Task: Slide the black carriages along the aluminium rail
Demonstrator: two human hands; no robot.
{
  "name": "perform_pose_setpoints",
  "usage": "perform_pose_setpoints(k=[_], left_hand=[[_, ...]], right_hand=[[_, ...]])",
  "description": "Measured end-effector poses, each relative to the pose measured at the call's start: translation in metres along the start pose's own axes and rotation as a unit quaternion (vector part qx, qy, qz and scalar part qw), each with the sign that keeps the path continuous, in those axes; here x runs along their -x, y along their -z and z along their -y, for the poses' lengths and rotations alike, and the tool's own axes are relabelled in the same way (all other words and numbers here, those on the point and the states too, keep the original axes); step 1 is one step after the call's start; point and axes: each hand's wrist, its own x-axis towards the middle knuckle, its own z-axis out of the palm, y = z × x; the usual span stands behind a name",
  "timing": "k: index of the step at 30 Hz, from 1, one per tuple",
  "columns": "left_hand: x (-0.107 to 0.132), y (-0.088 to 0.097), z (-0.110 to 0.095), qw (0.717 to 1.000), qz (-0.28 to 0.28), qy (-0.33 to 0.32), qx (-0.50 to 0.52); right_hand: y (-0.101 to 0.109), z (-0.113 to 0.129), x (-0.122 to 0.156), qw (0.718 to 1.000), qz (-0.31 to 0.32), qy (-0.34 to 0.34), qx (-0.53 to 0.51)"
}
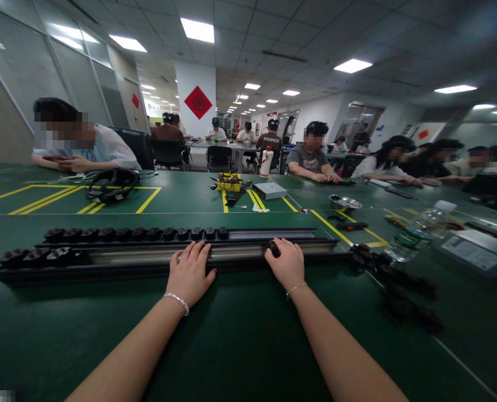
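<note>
A long black rail (126,256) with a pale metallic channel lies across the green table before me. Several black blocks with round tops, such as this black block (34,255), sit in its left end. My left hand (191,272) rests palm down on the middle of the rail, fingers stretched out and holding nothing. Farther right, my right hand (288,261) has its thumb and fingers around a small black round-topped block (272,249) at the channel. Its underside is hidden. Behind runs a second black rail (273,233), bearing a row of similar blocks (138,233) along its left and middle.
Loose dark blocks (399,279) lie right of the rails, near a water bottle (418,234) and a grey metal box (474,251). Beyond are a steel bowl (345,202), a black-and-red tool (352,226), a yellow box (230,182) and a black headset (112,185). Other people sit around the table.
</note>
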Motion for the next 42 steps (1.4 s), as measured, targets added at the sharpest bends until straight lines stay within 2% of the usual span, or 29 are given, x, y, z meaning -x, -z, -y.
perform_pose_setpoints(k=[42], left_hand=[[-0.0001, -0.0009, 0.0008, 1.0, -0.004, -0.004, -0.01]], right_hand=[[0.0006, -0.0037, -0.0033, 1.0, -0.008, 0.013, 0.0]])
